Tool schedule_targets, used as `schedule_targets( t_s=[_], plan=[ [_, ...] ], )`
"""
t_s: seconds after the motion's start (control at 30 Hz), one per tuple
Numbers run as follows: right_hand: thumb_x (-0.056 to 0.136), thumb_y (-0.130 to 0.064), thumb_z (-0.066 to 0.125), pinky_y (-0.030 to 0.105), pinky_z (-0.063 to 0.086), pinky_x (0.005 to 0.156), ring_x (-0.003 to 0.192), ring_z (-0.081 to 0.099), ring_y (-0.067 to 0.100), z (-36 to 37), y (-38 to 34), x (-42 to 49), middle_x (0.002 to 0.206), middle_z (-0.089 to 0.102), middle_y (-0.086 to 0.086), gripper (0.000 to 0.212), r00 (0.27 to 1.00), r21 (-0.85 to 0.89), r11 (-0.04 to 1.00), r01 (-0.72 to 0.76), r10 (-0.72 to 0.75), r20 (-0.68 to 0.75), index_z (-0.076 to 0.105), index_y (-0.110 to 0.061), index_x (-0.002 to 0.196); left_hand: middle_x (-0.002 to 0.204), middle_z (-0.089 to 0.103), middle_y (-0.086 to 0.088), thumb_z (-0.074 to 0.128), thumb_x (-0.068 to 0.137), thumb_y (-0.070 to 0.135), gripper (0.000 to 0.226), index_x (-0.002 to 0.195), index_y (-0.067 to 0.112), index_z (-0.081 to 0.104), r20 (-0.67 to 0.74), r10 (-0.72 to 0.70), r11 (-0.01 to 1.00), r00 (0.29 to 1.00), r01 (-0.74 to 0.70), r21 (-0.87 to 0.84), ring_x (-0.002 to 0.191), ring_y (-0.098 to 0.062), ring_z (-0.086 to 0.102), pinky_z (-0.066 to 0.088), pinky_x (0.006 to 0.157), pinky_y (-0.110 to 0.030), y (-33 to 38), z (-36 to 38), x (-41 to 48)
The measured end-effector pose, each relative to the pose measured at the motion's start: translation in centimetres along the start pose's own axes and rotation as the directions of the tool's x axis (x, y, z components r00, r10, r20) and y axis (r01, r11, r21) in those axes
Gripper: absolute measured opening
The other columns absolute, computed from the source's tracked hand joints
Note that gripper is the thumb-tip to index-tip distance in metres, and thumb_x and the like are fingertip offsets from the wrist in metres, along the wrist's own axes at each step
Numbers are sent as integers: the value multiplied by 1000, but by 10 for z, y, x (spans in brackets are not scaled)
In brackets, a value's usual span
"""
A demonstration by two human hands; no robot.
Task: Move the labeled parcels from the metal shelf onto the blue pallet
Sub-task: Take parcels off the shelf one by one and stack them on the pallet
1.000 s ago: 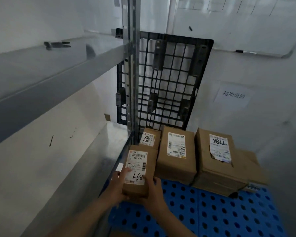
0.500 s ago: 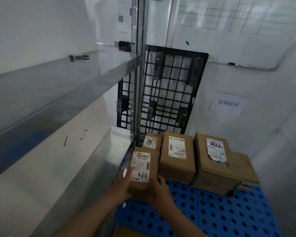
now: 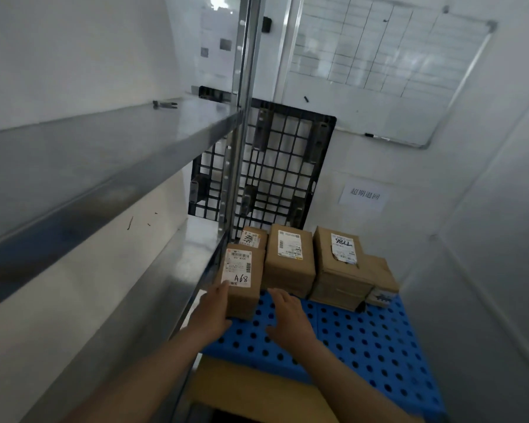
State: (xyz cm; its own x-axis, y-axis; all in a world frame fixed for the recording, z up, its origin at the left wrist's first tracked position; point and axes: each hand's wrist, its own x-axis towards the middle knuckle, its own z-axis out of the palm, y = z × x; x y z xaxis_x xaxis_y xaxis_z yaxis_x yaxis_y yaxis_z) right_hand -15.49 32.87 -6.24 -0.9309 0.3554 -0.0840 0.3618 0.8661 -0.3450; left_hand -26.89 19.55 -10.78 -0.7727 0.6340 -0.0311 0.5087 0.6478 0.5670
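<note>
A small brown parcel labelled A68 [image 3: 244, 279] rests on the blue perforated pallet [image 3: 364, 340], at its left edge beside the shelf. My left hand [image 3: 212, 312] still touches the parcel's near left corner. My right hand [image 3: 289, 315] hovers open over the pallet just right of the parcel, apart from it. Behind stand three more labelled parcels: a small one [image 3: 252, 238], a middle one [image 3: 289, 259], and a larger one marked 786 [image 3: 339, 270]. The metal shelf [image 3: 110, 166] runs along the left, its visible boards bare.
A black plastic pallet [image 3: 275, 166] leans upright against the back wall behind the shelf post [image 3: 242, 117]. A flat cardboard sheet [image 3: 251, 389] lies under the blue pallet's near edge. A whiteboard [image 3: 379, 68] and paper sign [image 3: 364, 195] hang on the wall. A dark tool [image 3: 165, 104] lies on the upper shelf.
The A68 parcel has been set down on the pallet. My right hand has come off it and opened; my left hand has slid back to its corner. The view tilted up.
</note>
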Motion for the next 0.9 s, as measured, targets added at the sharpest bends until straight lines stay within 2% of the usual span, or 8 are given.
schedule_targets(
  t_s=[0.2, 0.33, 0.47, 0.63, 0.8, 0.9],
  plan=[
    [85, -13, 60, 28, 32, 107, 134, 28, 23, -11, -8, -20, 147, 31, 1, 67, 993, -28, 993, 116, -116, 12, 25, -18, 142, 148, 25, -7, 65, 83, 13, 83, 146, 21, 12, -74, -75, 997, 994, 77, 15, 132, -22, 37, 37, 102, -27, 16, -15, -47],
    [84, -17, 62, 29, 34, 105, 131, 30, 24, -15, -11, -31, 141, 37, 5, 61, 973, -25, 973, 229, -228, 23, 32, -14, 137, 144, 29, -9, 65, 84, 18, 72, 141, 17, 23, -123, -220, 971, 968, 229, 73, 128, -26, 38, 39, 103, -33, 28, -26, -81],
    [85, -17, 59, 29, 38, 100, 128, 34, 23, -19, -10, -53, 138, 39, 6, 55, 932, -43, 931, 362, -359, 55, 35, -15, 134, 147, 25, -9, 60, 87, 19, 66, 141, 18, 22, -213, -337, 933, 917, 356, 56, 128, -27, 36, 39, 103, -37, 51, -28, -132],
    [87, -21, 60, 30, 31, 108, 134, 31, 23, -10, -36, -95, 146, 35, 4, 66, 831, -10, 836, 549, -545, 114, 25, -17, 143, 149, 22, -9, 56, 90, 22, 67, 144, 18, 17, -335, -491, 851, 804, 525, 12, 131, -29, 33, 35, 107, -40, 73, -19, -208],
    [91, -20, 54, 28, 29, 110, 135, 31, 20, 1, -81, -147, 148, 31, 3, 62, 720, 60, 733, 677, -677, 153, 23, -17, 144, 147, 28, -9, 59, 88, 26, 69, 144, 19, 19, -439, -594, 758, 674, 652, -23, 130, -29, 34, 36, 105, -41, 78, -28, -298],
    [90, -20, 55, 28, 29, 111, 132, 37, 20, 9, -111, -185, 145, 38, 4, 59, 620, 91, 635, 767, -770, 152, 28, -15, 142, 146, 29, -11, 58, 87, 22, 67, 143, 18, 21, -498, -657, 662, 566, 749, -24, 130, -30, 33, 35, 104, -41, 81, -35, -363]
  ],
)
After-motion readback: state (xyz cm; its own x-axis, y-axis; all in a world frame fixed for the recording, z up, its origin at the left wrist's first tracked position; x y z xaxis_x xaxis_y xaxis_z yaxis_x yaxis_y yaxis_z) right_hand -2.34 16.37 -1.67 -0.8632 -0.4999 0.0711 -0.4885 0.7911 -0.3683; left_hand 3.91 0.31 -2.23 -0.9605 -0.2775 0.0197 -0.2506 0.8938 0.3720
